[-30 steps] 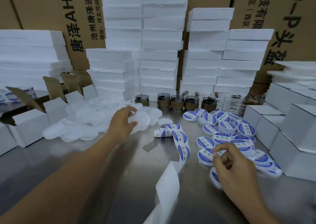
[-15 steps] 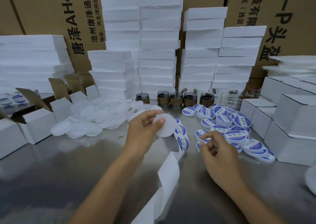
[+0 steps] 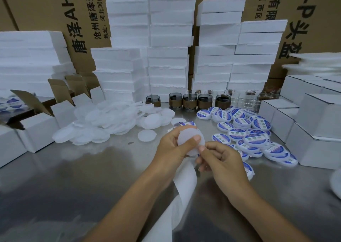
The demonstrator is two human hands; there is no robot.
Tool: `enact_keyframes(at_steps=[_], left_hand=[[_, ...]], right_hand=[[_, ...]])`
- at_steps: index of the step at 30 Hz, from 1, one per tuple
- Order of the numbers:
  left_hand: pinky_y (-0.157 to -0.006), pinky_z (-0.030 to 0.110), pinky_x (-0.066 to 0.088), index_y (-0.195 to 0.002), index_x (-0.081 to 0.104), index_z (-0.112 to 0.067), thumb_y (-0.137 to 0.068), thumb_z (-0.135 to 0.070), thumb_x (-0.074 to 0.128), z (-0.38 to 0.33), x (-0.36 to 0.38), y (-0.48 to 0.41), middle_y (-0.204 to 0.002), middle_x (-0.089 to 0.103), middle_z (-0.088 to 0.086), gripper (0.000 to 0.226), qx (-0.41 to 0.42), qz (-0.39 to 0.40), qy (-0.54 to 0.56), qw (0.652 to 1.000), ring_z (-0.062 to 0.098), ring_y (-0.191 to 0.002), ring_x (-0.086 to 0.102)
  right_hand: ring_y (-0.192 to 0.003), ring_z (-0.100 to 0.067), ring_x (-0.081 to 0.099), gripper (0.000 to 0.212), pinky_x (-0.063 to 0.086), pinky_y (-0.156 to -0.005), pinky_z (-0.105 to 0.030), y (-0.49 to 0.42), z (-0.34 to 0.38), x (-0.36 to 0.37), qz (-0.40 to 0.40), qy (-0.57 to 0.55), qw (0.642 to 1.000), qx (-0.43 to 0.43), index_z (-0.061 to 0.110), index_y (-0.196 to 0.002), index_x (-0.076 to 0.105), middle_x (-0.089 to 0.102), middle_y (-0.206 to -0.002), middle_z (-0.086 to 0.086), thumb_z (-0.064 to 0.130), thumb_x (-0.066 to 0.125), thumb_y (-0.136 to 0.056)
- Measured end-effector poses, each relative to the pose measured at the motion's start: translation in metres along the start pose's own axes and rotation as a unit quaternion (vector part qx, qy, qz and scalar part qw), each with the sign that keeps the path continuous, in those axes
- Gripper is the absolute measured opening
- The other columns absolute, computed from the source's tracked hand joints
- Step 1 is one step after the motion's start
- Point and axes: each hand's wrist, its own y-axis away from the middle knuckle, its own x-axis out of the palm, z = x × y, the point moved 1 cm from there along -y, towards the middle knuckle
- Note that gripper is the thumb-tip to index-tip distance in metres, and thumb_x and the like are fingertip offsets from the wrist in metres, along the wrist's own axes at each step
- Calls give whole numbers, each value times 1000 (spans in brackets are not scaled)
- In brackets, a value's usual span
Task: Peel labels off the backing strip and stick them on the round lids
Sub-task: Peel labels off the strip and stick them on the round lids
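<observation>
1. Your left hand (image 3: 171, 147) grips a blank round lid (image 3: 188, 133), thumb across its face, raised over the middle of the desk.
2. Your right hand (image 3: 223, 160) sits just beside it, fingers curled, with the fingertips at the lid's lower rim. I cannot tell whether they pinch a label.
3. The backing strip (image 3: 186, 184) trails beneath both hands toward you, and its label roll (image 3: 184, 124) peeks out behind the lid.
4. Blank lids (image 3: 110, 121) heap up on the left and labelled lids (image 3: 256, 140) on the right.
5. The widest stretch of the reflective steel desk (image 3: 73, 177) lies near-left of your arms.
6. White boxes (image 3: 317, 131) hem the right edge and open boxes (image 3: 36, 129) the left. Jars (image 3: 188, 101), foam stacks (image 3: 168, 57) and cardboard cartons (image 3: 46, 7) wall the back.
</observation>
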Motion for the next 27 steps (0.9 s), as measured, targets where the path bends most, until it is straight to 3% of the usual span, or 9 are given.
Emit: enact_keyframes(at_steps=[3, 6, 10, 15, 18, 21, 23, 25, 27], left_hand=[[-75, 36, 55, -86, 71, -33, -71, -24, 74, 2, 0, -2, -81, 66, -2, 18, 15, -5, -22, 1000, 19, -75, 61], [-68, 25, 52, -83, 72, -31, -81, -13, 71, 2, -5, -6, -79, 68, -12, 18, 29, -36, -2, 999, 10, -77, 62], [-54, 20, 49, -85, 65, -22, -85, -7, 63, 3, -13, -10, -80, 69, -7, 15, -14, -93, 63, 994, 6, -70, 63], [-59, 20, 51, -96, 60, -14, -90, -4, 56, 6, -17, -13, -94, 64, 5, 13, -52, -104, 94, 989, 12, -79, 61], [-67, 22, 50, -97, 59, -14, -92, -3, 53, 8, -16, -14, -99, 63, 6, 14, -54, -109, 81, 989, 16, -87, 59], [-72, 28, 50, -95, 58, -14, -93, -2, 51, 9, -17, -14, -99, 64, 8, 14, -63, -110, 82, 989, 21, -92, 60], [-79, 34, 52, -95, 58, -13, -93, -2, 51, 9, -17, -14, -104, 64, 12, 13, -74, -115, 88, 987, 25, -97, 61], [-86, 39, 52, -95, 58, -13, -93, -2, 52, 10, -19, -15, -111, 65, 14, 13, -76, -127, 88, 985, 25, -101, 63], [-79, 36, 54, -94, 58, -13, -92, -1, 53, 9, -21, -15, -106, 68, 11, 13, -65, -131, 84, 986, 20, -91, 67]], right_hand=[[-48, -12, 55, 12, 47, -52, -19, -1, 0, 1, 7, 13, 1000, 4, 8, -81, 67, 64, -57, -5, 14, 59, -88], [-56, -10, 57, 10, 47, -59, -20, -3, -4, -4, -58, 93, 993, -33, 22, -80, 64, 65, -64, -1, 19, 60, -88], [-96, -7, 45, 24, 34, -78, -22, -9, -10, -13, -119, 394, 905, -107, 27, -110, 55, 60, -96, 6, 20, 57, -87], [-128, -17, 31, 45, 22, -103, -33, -21, -14, -8, -65, 544, 832, -88, 21, -137, 34, 53, -128, 1, 36, 41, -95], [-137, -14, 19, 52, 10, -113, -38, -23, -19, -8, -5, 540, 839, -60, 23, -143, 24, 47, -138, 2, 44, 32, -96], [-129, -10, 29, 50, 14, -114, -39, -21, -19, -9, 14, 440, 896, -67, 30, -139, 30, 56, -121, 7, 41, 47, -92], [-114, -8, 42, 46, 30, -106, -35, -20, -16, -11, 0, 328, 941, -78, 36, -128, 40, 60, -99, 13, 32, 60, -86], [-102, -1, 50, 41, 39, -90, -19, -19, -13, -11, -19, 262, 961, -87, 41, -113, 46, 62, -86, 12, 23, 66, -83], [-91, 9, 52, 37, 41, -73, -8, -18, -11, -10, -29, 231, 969, -88, 42, -103, 48, 62, -78, 11, 17, 67, -83]])
